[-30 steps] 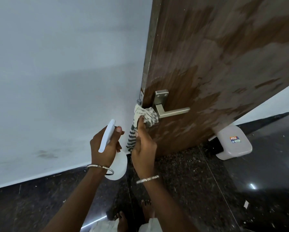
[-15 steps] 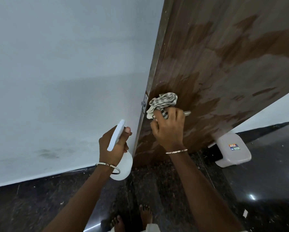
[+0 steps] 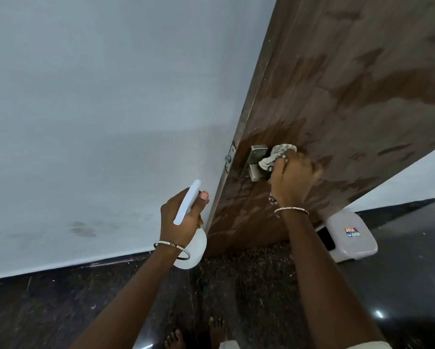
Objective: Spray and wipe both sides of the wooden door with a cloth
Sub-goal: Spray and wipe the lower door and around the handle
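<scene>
At lower right of the frame, a white plastic stool (image 3: pixel 357 248) behind the wooden door (image 3: pixel 337 96) bears a sticker (image 3: pixel 352 232) reading "TUF". At mid-frame the right hand (image 3: pixel 293 181) grips the cloth (image 3: pixel 277 157) against the door handle (image 3: pixel 256 159). Left of it, the left hand (image 3: pixel 170 227) grips the spray bottle (image 3: pixel 186 205).

White wall (image 3: pixel 98 122), dark glossy floor (image 3: pixel 400 285), white stool (image 3: pixel 349 238).

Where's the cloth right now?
In the head view, the cloth is bunched in the right hand, against the wooden door just right of the handle plate.
</scene>
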`<control>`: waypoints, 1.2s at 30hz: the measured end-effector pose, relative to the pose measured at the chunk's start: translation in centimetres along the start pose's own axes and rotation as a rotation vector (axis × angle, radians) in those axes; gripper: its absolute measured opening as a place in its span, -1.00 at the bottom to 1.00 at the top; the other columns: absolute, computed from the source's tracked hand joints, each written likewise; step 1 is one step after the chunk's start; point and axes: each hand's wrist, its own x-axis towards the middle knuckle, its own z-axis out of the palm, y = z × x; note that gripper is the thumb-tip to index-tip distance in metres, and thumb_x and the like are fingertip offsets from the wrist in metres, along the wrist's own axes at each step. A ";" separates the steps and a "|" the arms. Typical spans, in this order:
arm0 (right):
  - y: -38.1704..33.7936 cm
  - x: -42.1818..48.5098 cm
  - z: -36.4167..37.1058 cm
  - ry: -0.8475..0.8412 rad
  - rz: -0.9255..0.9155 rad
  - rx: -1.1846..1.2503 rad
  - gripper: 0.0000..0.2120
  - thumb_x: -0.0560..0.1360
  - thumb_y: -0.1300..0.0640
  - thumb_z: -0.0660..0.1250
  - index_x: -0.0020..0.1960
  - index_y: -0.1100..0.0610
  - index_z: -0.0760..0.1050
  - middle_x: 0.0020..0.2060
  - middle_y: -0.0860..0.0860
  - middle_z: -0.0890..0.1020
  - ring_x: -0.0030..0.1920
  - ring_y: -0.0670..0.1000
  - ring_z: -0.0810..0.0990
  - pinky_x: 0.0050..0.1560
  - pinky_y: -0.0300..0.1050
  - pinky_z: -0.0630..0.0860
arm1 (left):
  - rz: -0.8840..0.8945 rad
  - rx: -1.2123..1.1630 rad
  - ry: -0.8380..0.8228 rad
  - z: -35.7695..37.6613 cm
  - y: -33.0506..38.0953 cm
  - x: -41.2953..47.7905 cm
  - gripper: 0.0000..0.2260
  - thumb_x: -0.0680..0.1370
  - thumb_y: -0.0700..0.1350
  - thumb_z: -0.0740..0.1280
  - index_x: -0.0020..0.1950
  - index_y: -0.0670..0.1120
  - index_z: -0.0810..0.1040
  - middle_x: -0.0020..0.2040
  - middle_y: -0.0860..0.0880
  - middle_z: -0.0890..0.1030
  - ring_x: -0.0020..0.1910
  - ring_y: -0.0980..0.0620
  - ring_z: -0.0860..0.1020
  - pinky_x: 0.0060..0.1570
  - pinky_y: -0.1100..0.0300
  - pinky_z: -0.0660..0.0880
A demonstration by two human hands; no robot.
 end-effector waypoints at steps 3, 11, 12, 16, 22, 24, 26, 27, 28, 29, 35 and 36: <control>-2.4 -1.1 0.3 -0.130 -0.096 0.163 -0.59 0.58 0.06 0.05 0.16 0.28 0.55 0.03 0.23 0.67 -0.02 0.27 0.63 0.04 0.15 0.51 | 0.004 -0.001 0.005 -0.1 0.2 -0.5 -0.70 0.51 0.16 0.35 -0.08 -0.06 0.66 -0.23 -0.06 0.70 -0.47 0.00 0.60 -0.35 0.32 0.54; -2.0 -2.1 1.2 -0.228 -0.187 0.063 -0.40 0.50 -0.14 0.43 0.29 0.28 0.39 -0.06 0.22 0.67 -0.08 0.27 0.66 -0.01 0.09 0.53 | 0.046 0.029 0.001 0.5 0.9 -2.5 -0.68 0.51 0.16 0.34 -0.09 -0.09 0.65 -0.26 -0.10 0.70 -0.46 0.00 0.61 -0.34 0.32 0.56; -2.0 -2.1 1.2 -0.248 -0.168 0.076 -0.38 0.46 -0.08 0.49 0.30 0.30 0.40 -0.05 0.23 0.67 -0.07 0.29 0.66 0.00 0.11 0.51 | 0.055 0.039 0.000 0.6 0.9 -3.0 -0.66 0.52 0.17 0.34 -0.10 -0.10 0.65 -0.27 -0.11 0.70 -0.46 0.00 0.61 -0.33 0.29 0.58; -1.1 -2.5 0.6 -0.291 -0.130 0.116 -0.38 0.45 -0.05 0.52 0.34 0.26 0.39 0.00 0.21 0.69 0.00 0.28 0.67 0.08 0.12 0.48 | 0.062 0.039 0.008 1.2 0.9 -4.9 -0.64 0.52 0.17 0.34 -0.11 -0.12 0.65 -0.29 -0.11 0.69 -0.43 -0.01 0.60 -0.29 0.21 0.60; 3.4 -7.3 -4.2 -0.298 -0.166 0.185 -0.44 0.43 -0.08 0.48 0.29 0.16 0.38 -0.02 0.14 0.68 -0.01 0.24 0.65 0.08 0.10 0.49 | 0.059 0.010 -0.009 2.5 1.7 -8.6 -0.71 0.53 0.09 0.37 -0.02 -0.13 0.68 -0.29 -0.10 0.68 -0.45 0.08 0.60 -0.37 0.47 0.47; 5.6 -9.3 -6.9 -0.299 -0.166 0.258 -0.52 0.46 -0.04 0.42 0.28 0.13 0.40 0.00 0.11 0.67 0.00 0.21 0.64 0.09 0.11 0.50 | 0.068 0.002 -0.022 3.1 2.0 -10.4 -0.72 0.54 0.06 0.38 -0.03 -0.15 0.68 -0.32 -0.11 0.66 -0.47 0.09 0.59 -0.37 0.47 0.47; 7.8 -11.4 -9.8 -0.286 -0.165 0.343 -0.59 0.51 -0.01 0.33 0.28 0.17 0.44 0.01 0.12 0.65 0.01 0.20 0.61 0.05 0.16 0.53 | 0.088 0.013 -0.035 3.7 2.2 -12.3 -0.71 0.55 0.07 0.37 -0.06 -0.16 0.68 -0.33 -0.13 0.66 -0.49 0.08 0.58 -0.36 0.46 0.47; 8.7 -12.4 -11.0 -0.269 -0.156 0.364 -0.61 0.54 -0.01 0.28 0.26 0.20 0.45 0.01 0.13 0.64 0.01 0.21 0.59 0.04 0.19 0.53 | 0.097 0.019 -0.045 4.0 2.3 -13.2 -0.71 0.55 0.07 0.37 -0.08 -0.16 0.67 -0.33 -0.16 0.66 -0.50 0.07 0.57 -0.36 0.44 0.48; 9.4 -13.6 -12.2 -0.238 -0.135 0.369 -0.63 0.55 -0.01 0.24 0.22 0.23 0.46 0.00 0.13 0.62 0.00 0.22 0.57 0.04 0.20 0.51 | 0.104 0.022 -0.061 4.4 2.4 -14.3 -0.71 0.56 0.06 0.38 -0.10 -0.17 0.67 -0.31 -0.19 0.66 -0.52 0.07 0.55 -0.37 0.40 0.50; 10.0 -14.7 -13.4 -0.199 -0.101 0.364 -0.65 0.55 0.00 0.20 0.18 0.25 0.45 -0.02 0.14 0.60 -0.01 0.23 0.55 0.02 0.17 0.49 | 0.104 0.020 -0.077 4.8 2.5 -15.2 -0.71 0.56 0.06 0.38 -0.11 -0.17 0.66 -0.28 -0.21 0.67 -0.54 0.06 0.54 -0.37 0.32 0.53; 11.7 -20.0 -20.4 0.040 0.084 0.325 -0.70 0.54 0.07 0.19 0.12 0.29 0.44 0.02 0.19 0.55 0.03 0.14 0.44 0.05 -0.01 0.32 | 0.079 -0.008 -0.173 7.2 2.8 -20.9 -0.76 0.57 0.04 0.41 -0.17 -0.11 0.63 -0.22 -0.29 0.64 -0.54 -0.11 0.50 -0.42 0.01 0.57; 11.9 -20.9 -21.4 0.088 0.120 0.324 -0.71 0.54 0.09 0.19 0.11 0.30 0.44 0.01 0.20 0.54 0.02 0.15 0.43 0.05 0.01 0.33 | 0.078 -0.015 -0.195 7.6 2.8 -21.7 -0.75 0.57 0.04 0.41 -0.17 -0.12 0.63 -0.22 -0.29 0.64 -0.54 -0.12 0.51 -0.44 -0.03 0.56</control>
